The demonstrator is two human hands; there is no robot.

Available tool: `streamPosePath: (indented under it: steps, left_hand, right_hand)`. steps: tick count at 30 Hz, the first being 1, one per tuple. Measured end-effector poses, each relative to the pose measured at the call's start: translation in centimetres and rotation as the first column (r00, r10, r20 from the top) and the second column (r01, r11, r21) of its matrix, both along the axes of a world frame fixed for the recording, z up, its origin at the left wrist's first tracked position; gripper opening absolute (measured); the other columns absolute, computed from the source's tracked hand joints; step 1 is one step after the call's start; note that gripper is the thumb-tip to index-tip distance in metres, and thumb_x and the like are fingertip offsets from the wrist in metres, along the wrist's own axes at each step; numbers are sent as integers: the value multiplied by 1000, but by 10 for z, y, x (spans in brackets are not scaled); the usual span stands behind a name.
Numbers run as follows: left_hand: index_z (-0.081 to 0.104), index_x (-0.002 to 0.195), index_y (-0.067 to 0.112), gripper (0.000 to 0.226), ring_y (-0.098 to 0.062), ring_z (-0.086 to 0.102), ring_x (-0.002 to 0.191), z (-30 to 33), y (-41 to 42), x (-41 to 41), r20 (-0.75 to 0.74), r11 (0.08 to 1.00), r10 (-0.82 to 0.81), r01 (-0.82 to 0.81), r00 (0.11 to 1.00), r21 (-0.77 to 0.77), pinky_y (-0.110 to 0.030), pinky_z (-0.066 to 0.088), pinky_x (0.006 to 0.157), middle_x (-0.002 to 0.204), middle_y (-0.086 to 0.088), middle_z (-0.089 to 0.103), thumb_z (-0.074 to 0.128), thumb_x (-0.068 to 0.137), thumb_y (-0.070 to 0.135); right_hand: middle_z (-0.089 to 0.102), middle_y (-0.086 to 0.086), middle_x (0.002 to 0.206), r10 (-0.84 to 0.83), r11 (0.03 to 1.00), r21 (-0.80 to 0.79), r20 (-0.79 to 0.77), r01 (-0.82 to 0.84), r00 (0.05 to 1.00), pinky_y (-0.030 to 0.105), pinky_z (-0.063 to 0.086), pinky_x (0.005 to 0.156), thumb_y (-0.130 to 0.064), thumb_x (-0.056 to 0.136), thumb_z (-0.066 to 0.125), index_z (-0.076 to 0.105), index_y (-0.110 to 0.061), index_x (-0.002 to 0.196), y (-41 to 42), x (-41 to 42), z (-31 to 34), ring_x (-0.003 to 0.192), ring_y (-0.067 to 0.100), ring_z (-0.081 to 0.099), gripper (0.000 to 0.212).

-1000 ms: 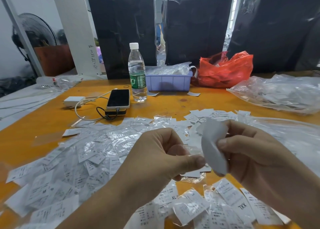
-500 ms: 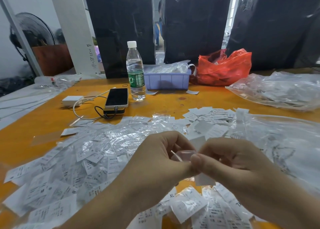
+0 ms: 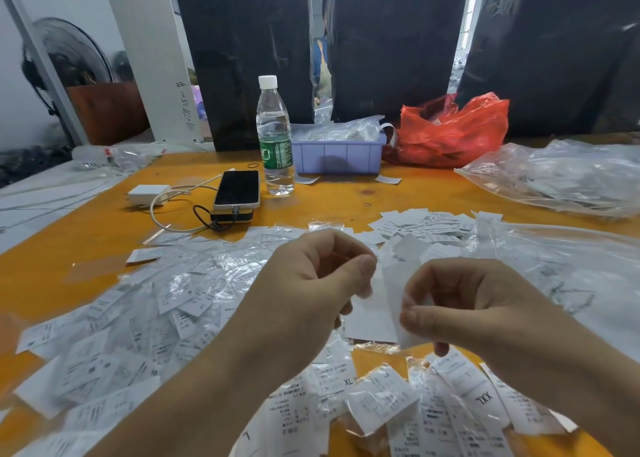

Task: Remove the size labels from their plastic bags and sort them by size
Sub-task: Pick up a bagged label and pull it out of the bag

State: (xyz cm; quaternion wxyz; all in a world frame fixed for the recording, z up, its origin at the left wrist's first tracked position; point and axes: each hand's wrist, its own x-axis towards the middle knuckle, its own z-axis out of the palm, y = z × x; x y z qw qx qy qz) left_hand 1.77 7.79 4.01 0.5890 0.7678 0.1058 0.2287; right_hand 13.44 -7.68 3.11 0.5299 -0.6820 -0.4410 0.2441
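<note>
nearest the camera, bagged size labels (image 3: 377, 401) are strewn across the orange table (image 3: 346, 203), some marked xl, xxl and l; the heap runs away leftward of the held label and lies under both forearms.

just above that heap, a white label (image 3: 375, 313) is held up between the two hands. the left hand (image 3: 311, 283) is curled, thumb and forefinger pinched on the label's upper left edge. the right hand (image 3: 464, 304) is curled too, its fingertips (image 3: 410, 318) pinched on what looks like a clear film at the label's right edge; whether this is the bag or a second label cannot be told. the label's long axis is seen running roughly up and down, tilted slightly, with its lower end hanging free below both pinches. the hands lie either side of it, about level, left hand a little higher.

judgement: the label seems partly drawn from its bag; the next move turns on pulling the two pinches apart sideways, across the long axis. the printed size is not legible from this side.

beyond the held label, a loose pile of unbagged labels (image 3: 426, 224) lies on the table, nearer the right hand. right of the held label, large clear bags (image 3: 568, 176) are spread. farther beyond, a phone (image 3: 237, 190), a water bottle (image 3: 275, 138), a lilac tray (image 3: 337, 157) and a red bag (image 3: 453, 131) stand.
</note>
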Motion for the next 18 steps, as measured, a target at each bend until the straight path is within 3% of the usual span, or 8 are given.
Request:
streamPosePath:
  steps: [3, 6, 8, 11, 15, 18]
  left_hand:
    - [67, 84, 33, 11, -2, 54, 51, -1, 0, 1, 54, 998, 46, -49, 997, 44, -14, 45, 50, 61, 9, 64, 63, 91, 26]
    - [65, 87, 30, 5, -2, 54, 51, -2, -1, 2, 72, 996, 74, -77, 995, 51, -16, 45, 51, 60, 8, 64, 61, 90, 31]
    - [65, 88, 28, 14, -5, 54, 52, -3, -2, 2, 76, 997, 77, -77, 994, -1, -18, 47, 50, 61, 6, 63, 58, 86, 40]
    - [69, 91, 24, 29, -9, 60, 60, -2, -2, 2, 53, 989, -4, 12, 999, -147, -22, 50, 52, 69, 4, 66, 60, 85, 51]
    - [73, 96, 23, 24, -13, 63, 71, -2, -1, 2, 51, 960, -107, 116, 993, -255, -24, 51, 56, 81, -1, 69, 70, 73, 28]
    - [73, 95, 23, 27, -12, 62, 71, -2, -1, 2, 59, 951, -165, 175, 984, -257, -23, 50, 57, 82, 0, 68, 75, 69, 25]
  right_hand:
    - [63, -2, 65, 36, 997, -67, -34, -38, 999, 31, 48, 62, -48, 54, 75, 72, -19, 75, 1, 0, 0, 62, 15, 59, 36]
    - [65, 4, 67, 35, 998, -51, -104, -40, 994, 28, 49, 59, -38, 57, 79, 71, -16, 69, 2, -1, 2, 60, 17, 58, 26]
    - [64, 7, 67, 17, 1000, -7, -162, -18, 987, 24, 48, 55, -29, 63, 76, 71, -16, 66, 1, -3, 4, 59, 18, 56, 15]
    - [62, 11, 69, -39, 998, 46, -204, 49, 978, 25, 47, 53, -26, 65, 72, 71, -12, 66, 1, -2, 5, 58, 21, 53, 14]
    - [62, 11, 68, -76, 992, 81, -252, 99, 965, 24, 47, 51, -25, 65, 72, 71, -11, 66, 1, 0, 5, 55, 20, 52, 15]
    - [64, 12, 68, -85, 989, 95, -242, 111, 967, 23, 48, 51, -26, 65, 71, 71, -12, 66, 1, -1, 5, 53, 18, 53, 14]
